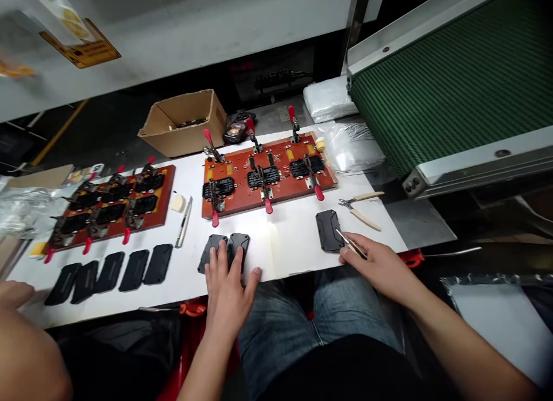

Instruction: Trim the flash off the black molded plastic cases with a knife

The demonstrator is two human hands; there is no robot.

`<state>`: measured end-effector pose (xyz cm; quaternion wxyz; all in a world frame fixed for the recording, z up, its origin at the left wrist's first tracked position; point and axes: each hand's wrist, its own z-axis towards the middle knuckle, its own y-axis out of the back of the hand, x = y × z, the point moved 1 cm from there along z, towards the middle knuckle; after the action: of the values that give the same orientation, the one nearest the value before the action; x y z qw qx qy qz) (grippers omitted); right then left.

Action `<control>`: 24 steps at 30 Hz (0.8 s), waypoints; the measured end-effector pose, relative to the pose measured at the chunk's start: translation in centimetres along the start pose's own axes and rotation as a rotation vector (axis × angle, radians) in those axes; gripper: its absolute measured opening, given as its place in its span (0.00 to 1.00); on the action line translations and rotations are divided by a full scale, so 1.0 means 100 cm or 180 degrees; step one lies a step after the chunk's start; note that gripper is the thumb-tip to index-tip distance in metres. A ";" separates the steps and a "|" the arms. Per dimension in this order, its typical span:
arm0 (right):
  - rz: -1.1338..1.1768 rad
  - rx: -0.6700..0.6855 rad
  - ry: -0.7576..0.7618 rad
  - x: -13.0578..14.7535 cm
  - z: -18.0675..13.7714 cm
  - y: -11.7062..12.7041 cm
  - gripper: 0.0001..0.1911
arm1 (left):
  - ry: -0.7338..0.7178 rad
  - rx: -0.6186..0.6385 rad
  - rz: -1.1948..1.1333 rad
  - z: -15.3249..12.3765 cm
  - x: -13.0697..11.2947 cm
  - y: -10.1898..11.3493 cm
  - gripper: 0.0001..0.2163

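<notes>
My left hand (227,283) lies flat, fingers stretched out, on two black plastic covers (224,248) at the white table's near edge. My right hand (375,265) is closed on metal tweezers (351,244), whose tips rest at the edge of a single black cover (328,230). Ahead lies a red clamp fixture (268,173) holding three black parts under red-handled toggle clamps.
A second red fixture (110,205) lies at the left, with a row of several black covers (112,271) before it. Cutting pliers (360,208), a knife (184,222), a cardboard box (185,121) and a green conveyor belt (453,72) are around. Another person's arm (21,343) is at lower left.
</notes>
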<state>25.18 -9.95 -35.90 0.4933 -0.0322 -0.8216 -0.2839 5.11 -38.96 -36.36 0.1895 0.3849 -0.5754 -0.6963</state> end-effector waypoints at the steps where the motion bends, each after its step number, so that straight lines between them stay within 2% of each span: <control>1: -0.0010 -0.0069 0.0006 -0.002 -0.002 0.001 0.23 | -0.0066 0.0029 -0.0021 0.003 -0.002 -0.003 0.24; 5: 0.0016 -0.0110 0.0034 -0.009 -0.014 0.000 0.19 | -0.0199 0.0211 -0.0145 0.016 -0.019 -0.005 0.18; 7: 0.0182 -0.0001 0.0047 -0.009 -0.020 -0.001 0.19 | -0.0128 0.0362 -0.0210 0.022 -0.026 0.000 0.22; 9: 0.0326 0.0182 0.0153 -0.003 -0.027 -0.001 0.22 | -0.0066 0.0547 -0.0334 0.024 -0.032 0.008 0.30; 12: 0.0303 0.0498 0.0489 0.016 -0.039 -0.003 0.23 | -0.0095 0.0863 -0.0709 0.015 -0.045 0.024 0.37; 14: 0.0153 0.0682 0.0835 0.032 -0.047 -0.005 0.21 | -0.0054 0.1067 -0.1334 0.003 -0.056 0.033 0.35; 18: -0.0055 0.0856 0.1662 0.057 -0.060 -0.011 0.18 | 0.0345 0.1377 -0.2616 -0.021 -0.073 0.043 0.31; 21: -0.0085 0.0954 0.2020 0.068 -0.064 -0.016 0.19 | 0.0371 0.1443 -0.2927 -0.031 -0.078 0.045 0.32; 24: -0.0195 0.0996 0.2132 0.073 -0.064 -0.020 0.19 | 0.0254 0.1442 -0.2975 -0.034 -0.080 0.046 0.34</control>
<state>25.89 -16.46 -28.43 0.7251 0.1629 -0.6486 -0.1643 11.86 -36.77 -29.63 -0.2079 0.6584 -0.4707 -0.5493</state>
